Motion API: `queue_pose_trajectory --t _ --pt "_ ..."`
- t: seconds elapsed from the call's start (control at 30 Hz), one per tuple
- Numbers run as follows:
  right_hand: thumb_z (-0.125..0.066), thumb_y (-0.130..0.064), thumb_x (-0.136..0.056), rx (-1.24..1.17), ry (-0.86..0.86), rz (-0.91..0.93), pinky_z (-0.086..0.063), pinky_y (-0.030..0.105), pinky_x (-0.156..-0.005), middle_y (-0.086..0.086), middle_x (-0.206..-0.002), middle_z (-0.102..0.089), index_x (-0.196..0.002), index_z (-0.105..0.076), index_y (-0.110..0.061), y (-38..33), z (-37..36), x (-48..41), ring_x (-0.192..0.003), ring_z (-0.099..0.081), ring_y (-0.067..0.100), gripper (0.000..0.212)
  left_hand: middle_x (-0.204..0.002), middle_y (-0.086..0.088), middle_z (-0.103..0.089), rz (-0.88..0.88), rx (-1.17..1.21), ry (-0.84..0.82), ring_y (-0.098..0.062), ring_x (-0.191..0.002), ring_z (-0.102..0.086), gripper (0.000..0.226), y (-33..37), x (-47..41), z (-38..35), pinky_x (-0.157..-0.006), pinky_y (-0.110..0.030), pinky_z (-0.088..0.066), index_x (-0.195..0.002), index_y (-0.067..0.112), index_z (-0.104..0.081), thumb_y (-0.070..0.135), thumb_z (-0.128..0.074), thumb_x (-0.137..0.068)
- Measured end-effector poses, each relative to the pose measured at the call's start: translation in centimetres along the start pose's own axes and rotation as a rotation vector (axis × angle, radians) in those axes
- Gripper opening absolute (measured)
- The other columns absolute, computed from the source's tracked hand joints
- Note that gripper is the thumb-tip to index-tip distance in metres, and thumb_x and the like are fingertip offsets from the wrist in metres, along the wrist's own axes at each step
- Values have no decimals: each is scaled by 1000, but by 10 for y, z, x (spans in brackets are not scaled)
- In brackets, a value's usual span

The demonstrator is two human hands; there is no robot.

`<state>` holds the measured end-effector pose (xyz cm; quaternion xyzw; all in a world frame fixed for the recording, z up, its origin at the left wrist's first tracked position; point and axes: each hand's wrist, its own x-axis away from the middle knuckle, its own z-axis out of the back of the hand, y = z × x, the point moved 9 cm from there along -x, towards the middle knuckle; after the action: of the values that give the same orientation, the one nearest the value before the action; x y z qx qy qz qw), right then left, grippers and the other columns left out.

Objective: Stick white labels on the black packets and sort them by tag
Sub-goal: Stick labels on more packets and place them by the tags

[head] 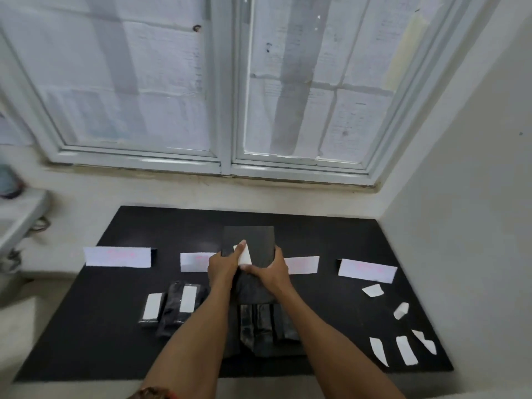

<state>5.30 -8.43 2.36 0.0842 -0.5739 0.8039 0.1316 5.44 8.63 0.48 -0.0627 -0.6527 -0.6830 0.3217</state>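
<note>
A black mat (86, 341) is laid on the surface below a large window (224, 82). A black packet (253, 240) is held up over the middle of the mat, gripped between both hands. The left hand (223, 267) is closed on its left edge, with one finger pressed on a white label (245, 254) on the packet's face. The right hand (273, 272) is closed on the right edge. Unlabelled packets (264, 329) are piled near, under the arms. Two labelled packets (172, 306) are seen at the near left. Four white tags (118, 257) are stood in a row across the mat. Loose labels (406, 349) are spread at the near right.
</note>
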Motion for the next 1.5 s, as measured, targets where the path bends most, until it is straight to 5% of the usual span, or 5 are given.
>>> queue_pose_trajectory --t 0.13,0.37,0.73,1.03,1.5 --pt "-79 -61 -59 -62 -2 -116 -54 38 -91 2 -120 -60 -126 -48 -15 8 -19 3 -104 -59 19 87 -106 -11 -71 -34 2 -179 -25 -92 -68 46 -9 1 19 -73 -33 -56 -109 9 -63 7 -82 -67" --pt "-76 -68 -56 53 95 -249 -52 35 -85 9 -121 -63 -122 -57 -7 20 -33 19 -109 -60 28 91 -107 -7 -63 11 -48 -382 -22 -96 -61 74 -24 30 37 -71 -33 -55 -123 19 -45 -18 -70 -65" --pt "-67 -80 -49 178 112 -313 -47 40 -85 10 -122 -61 -122 -51 -12 4 -81 35 -110 -59 32 101 -104 -8 -70 42 91 -261 -27 -94 -66 64 -31 22 94 -76 -39 -58 -128 19 -55 -14 -57 -73" --pt "-86 -5 -57 178 -379 -122 -51 34 -92 4 -118 -60 -121 -46 -14 -6 -204 29 -107 -56 22 76 -135 -16 -54 -22 -143 159 -32 -119 -54 64 -45 -19 214 -96 -39 -46 -138 6 -45 -3 -66 -78" --pt "-76 -23 -71 -10 -691 -424 -36 29 -100 2 -147 -39 -150 -19 -15 0 -361 72 -130 -42 21 98 -130 -14 -58 162 -280 319 -35 -116 -54 46 -102 -99 333 -100 -47 -42 -132 14 -50 20 -55 -87"
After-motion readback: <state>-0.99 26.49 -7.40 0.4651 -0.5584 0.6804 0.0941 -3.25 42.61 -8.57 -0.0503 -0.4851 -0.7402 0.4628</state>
